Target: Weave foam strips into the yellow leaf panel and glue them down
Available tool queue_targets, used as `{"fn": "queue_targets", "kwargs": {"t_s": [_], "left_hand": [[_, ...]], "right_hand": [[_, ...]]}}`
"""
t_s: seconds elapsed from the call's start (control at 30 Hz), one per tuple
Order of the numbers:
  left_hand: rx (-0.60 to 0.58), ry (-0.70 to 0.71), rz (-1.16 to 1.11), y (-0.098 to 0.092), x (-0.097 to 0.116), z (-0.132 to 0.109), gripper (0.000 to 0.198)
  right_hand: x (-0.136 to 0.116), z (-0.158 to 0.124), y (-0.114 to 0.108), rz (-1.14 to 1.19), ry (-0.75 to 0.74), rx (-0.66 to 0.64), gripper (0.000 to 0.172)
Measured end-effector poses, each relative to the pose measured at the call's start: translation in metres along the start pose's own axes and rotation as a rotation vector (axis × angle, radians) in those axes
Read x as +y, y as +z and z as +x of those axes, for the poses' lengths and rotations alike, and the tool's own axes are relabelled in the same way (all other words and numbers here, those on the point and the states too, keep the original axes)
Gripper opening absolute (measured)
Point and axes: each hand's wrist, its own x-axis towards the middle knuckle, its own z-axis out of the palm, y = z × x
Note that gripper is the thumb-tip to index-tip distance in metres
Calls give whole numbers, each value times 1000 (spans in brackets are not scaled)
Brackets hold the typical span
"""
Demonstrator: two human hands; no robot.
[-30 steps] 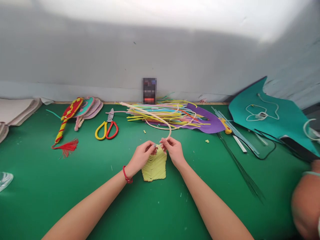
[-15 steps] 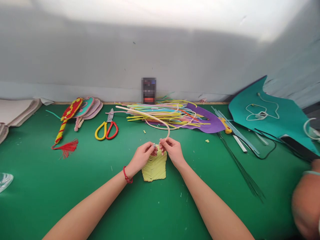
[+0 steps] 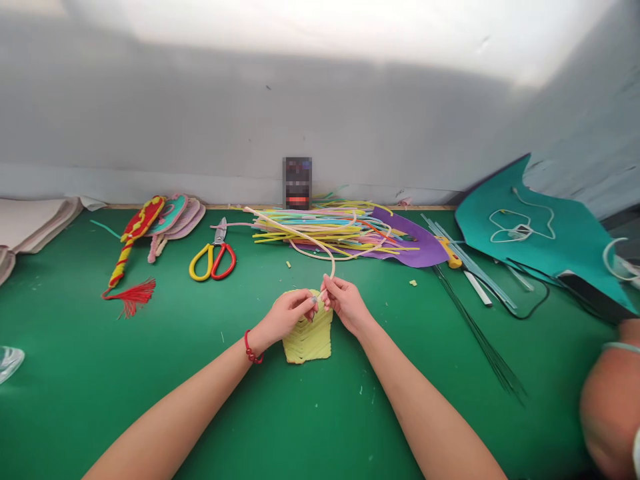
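The pale cord (image 3: 333,265) is in the hands, its near end just above the yellow panel (image 3: 310,343), which lies flat on the counter (image 3: 250,413); take that panel as the centre of the dial, with twelve toward the wall. The right hand (image 3: 345,303) has its grip closed, thumb against fingers around the cord. The left hand (image 3: 290,313), over the panel's ten o'clock edge, also has its grip drawn together, seemingly on the cord's very end, though the detail is small. Pinching so close together probably keeps a soft, springy strand under control. The rest of the cord arcs up toward eleven, its weight likely borne by the bundle of strips (image 3: 310,227) at twelve.

That bundle rests partly on a purple sheet (image 3: 425,243) reaching toward one, perhaps laid there to keep the strips together. The scissors (image 3: 220,235) lie at ten, handles toward the person, which makes them easy to pick up. Farther out at ten, a red and yellow fan (image 3: 143,223) sits with its tassel loose. At twelve, behind the strips, a phone (image 3: 297,183) stands upright, presumably so that its screen can be seen. Thin dark wires (image 3: 480,333) run around three, apart from the hands, and another person's arm (image 3: 607,400) shows between three and four.
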Motion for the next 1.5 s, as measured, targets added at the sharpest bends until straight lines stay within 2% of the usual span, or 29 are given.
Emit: {"fn": "queue_targets", "kwargs": {"t_s": [0.17, 0.23, 0.37, 0.5, 0.6, 0.77, 0.93, 1.17, 1.33, 1.5], "left_hand": [[-47, -81, -145, -5, 4, 0, 24], [-19, -89, -173, -5, 3, 1, 25], [62, -42, -144, -3, -3, 3, 26], [55, 4, -48, -4, -5, 2, 27], [62, 53, 69, -7, -4, 2, 19], [33, 159, 135, -14, -7, 0, 12], [-30, 192, 97, -17, -9, -1, 14], [38, 259, 93, -16, -5, -2, 18], [104, 216, 73, -12, -2, -3, 20], [120, 170, 100, -10, -1, -3, 22]], "right_hand": [[-2, 0, -4, 24, 40, -141, 28], [-2, -1, -4, -3, 10, -157, 27], [1, -2, 1, -44, -34, -142, 24], [2, -1, 3, -75, -68, -124, 24], [0, -1, 1, -99, -58, -142, 26], [-2, -2, -4, -99, 43, -244, 27], [-3, -5, -5, -62, 124, -363, 26], [-4, -8, 0, -16, 114, -329, 26], [-5, -9, 2, 2, 92, -296, 25], [-4, -7, 2, -31, 74, -268, 26]]}}
